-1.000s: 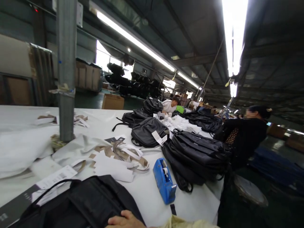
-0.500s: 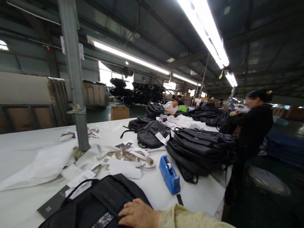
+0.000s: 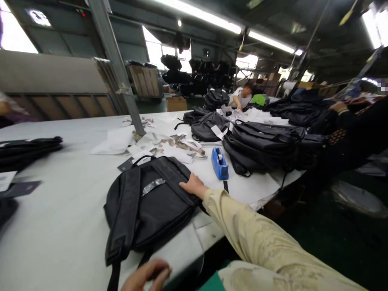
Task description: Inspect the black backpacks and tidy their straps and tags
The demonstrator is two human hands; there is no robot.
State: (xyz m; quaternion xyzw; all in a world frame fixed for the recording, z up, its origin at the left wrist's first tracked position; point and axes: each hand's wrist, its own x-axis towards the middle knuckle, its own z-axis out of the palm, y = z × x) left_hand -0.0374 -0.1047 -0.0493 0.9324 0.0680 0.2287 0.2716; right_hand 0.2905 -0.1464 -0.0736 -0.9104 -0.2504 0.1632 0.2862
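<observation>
A black backpack (image 3: 151, 202) lies flat on the white table (image 3: 60, 226), straps up and a grey label across the middle. My right hand (image 3: 194, 186), in a beige sleeve, rests flat on the backpack's right edge with fingers stretched out and holds nothing. My left hand (image 3: 148, 277) is at the bottom of the picture, by the table's front edge near a hanging strap. Its fingers look curled, but it is blurred and partly cut off.
A blue tape dispenser (image 3: 220, 163) stands just beyond my right hand. Paper scraps (image 3: 178, 145) lie around a metal post (image 3: 121, 81). Stacked black backpacks (image 3: 263, 141) fill the right side, where a person in black (image 3: 348, 133) works. More black bags (image 3: 27, 149) sit at far left.
The view has tilted down and left, so the whole backpack shows. My right hand has stayed on its right edge, and my left hand has come into view at the bottom.
</observation>
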